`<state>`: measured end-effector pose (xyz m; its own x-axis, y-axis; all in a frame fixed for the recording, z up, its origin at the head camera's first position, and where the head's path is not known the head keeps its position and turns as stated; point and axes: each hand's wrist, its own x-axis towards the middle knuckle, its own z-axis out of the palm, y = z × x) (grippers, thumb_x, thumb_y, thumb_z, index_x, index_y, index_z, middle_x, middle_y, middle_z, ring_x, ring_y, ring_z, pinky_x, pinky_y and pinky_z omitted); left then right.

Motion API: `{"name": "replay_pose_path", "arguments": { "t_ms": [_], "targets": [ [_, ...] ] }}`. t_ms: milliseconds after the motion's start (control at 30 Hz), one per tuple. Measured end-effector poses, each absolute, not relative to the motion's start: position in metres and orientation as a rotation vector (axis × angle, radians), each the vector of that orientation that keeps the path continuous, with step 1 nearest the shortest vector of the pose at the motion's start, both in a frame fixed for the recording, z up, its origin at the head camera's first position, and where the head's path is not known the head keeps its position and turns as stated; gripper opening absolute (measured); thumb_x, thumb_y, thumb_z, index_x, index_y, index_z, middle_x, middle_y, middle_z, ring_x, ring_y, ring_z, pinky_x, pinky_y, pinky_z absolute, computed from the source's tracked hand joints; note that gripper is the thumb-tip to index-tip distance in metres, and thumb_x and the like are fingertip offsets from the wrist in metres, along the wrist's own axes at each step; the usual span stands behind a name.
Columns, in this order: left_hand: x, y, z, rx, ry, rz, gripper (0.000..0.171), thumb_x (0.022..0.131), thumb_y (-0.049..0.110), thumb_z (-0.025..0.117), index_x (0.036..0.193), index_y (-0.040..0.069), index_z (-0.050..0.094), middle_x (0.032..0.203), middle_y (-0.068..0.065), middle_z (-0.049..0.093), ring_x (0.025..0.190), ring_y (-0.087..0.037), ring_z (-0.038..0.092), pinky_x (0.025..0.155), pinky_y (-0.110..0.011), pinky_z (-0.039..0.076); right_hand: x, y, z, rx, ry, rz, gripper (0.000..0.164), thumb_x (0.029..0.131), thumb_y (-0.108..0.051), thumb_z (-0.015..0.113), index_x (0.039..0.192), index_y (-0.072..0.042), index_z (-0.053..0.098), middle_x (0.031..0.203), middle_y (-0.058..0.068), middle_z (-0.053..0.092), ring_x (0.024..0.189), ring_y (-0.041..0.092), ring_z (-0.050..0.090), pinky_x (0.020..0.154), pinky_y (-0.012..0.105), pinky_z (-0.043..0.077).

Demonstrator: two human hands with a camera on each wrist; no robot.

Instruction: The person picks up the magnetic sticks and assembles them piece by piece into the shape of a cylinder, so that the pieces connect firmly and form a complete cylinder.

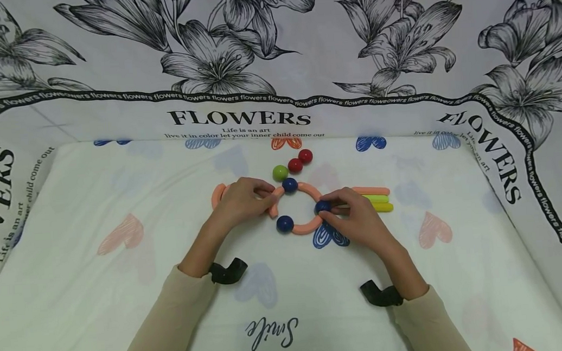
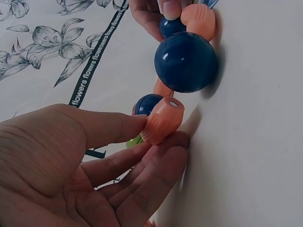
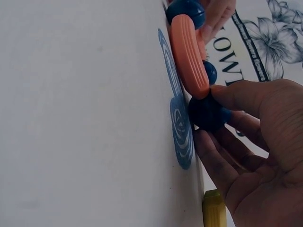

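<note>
Curved orange rods and blue balls form a ring on the cloth. At its left side my left hand (image 1: 244, 202) pinches a curved orange rod (image 2: 164, 120) between thumb and fingers; the rod's upper end meets the top blue ball (image 1: 289, 184). Its lower end stands apart from the lower-left blue ball (image 1: 285, 224). On the right, my right hand (image 1: 357, 216) grips another blue ball (image 3: 208, 113) with thumb and fingertips. Two more curved orange rods, an upper one (image 1: 310, 190) and a lower one (image 3: 189, 56), run into that ball.
Beyond the ring lie a green ball (image 1: 280, 173) and two red balls, one nearer (image 1: 295, 165) and one farther (image 1: 305, 156). Straight rods, orange (image 1: 372, 191), light green (image 1: 376, 198) and yellow (image 1: 384, 207), lie behind my right hand. More curved orange pieces (image 1: 217, 194) show beside my left hand.
</note>
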<state>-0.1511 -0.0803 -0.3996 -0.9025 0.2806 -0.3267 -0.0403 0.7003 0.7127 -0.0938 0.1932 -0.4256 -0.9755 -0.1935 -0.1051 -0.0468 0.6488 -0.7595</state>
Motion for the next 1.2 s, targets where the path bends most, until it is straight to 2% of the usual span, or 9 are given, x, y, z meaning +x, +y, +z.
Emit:
{"name": "replay_pose_path", "arguments": {
  "t_ms": [400,700,1200],
  "targets": [
    [-0.150,-0.078,-0.399,0.254,2.516,1.056,0.046,0.102,0.045,0.068,0.127,0.008,0.076,0.122,-0.010,0.077,0.118,-0.027,0.068,0.098,-0.043,0.056,-0.096,0.194,-0.427,-0.216,2.684,-1.242,0.037,0.097,-0.020,0.079,0.131,-0.010,0.069,0.129,0.010,0.070,0.117,0.025,0.073,0.100,0.042,0.061],
    [-0.148,-0.078,-0.399,0.255,2.512,1.052,0.044,0.102,0.042,0.068,0.130,0.008,0.074,0.120,-0.008,0.077,0.111,-0.025,0.068,0.093,-0.040,0.056,-0.094,0.196,-0.424,-0.224,2.668,-1.242,0.039,0.097,-0.020,0.078,0.134,-0.011,0.068,0.131,0.010,0.070,0.118,0.026,0.073,0.101,0.041,0.060],
    [-0.146,-0.070,-0.399,0.204,2.591,1.043,0.036,0.101,0.037,0.072,0.127,0.013,0.077,0.121,-0.005,0.078,0.117,-0.025,0.066,0.093,-0.041,0.055,-0.093,0.200,-0.422,-0.264,2.671,-1.194,0.036,0.094,-0.023,0.082,0.127,-0.013,0.073,0.119,0.006,0.072,0.104,0.019,0.074,0.096,0.041,0.063]
  ]
}}
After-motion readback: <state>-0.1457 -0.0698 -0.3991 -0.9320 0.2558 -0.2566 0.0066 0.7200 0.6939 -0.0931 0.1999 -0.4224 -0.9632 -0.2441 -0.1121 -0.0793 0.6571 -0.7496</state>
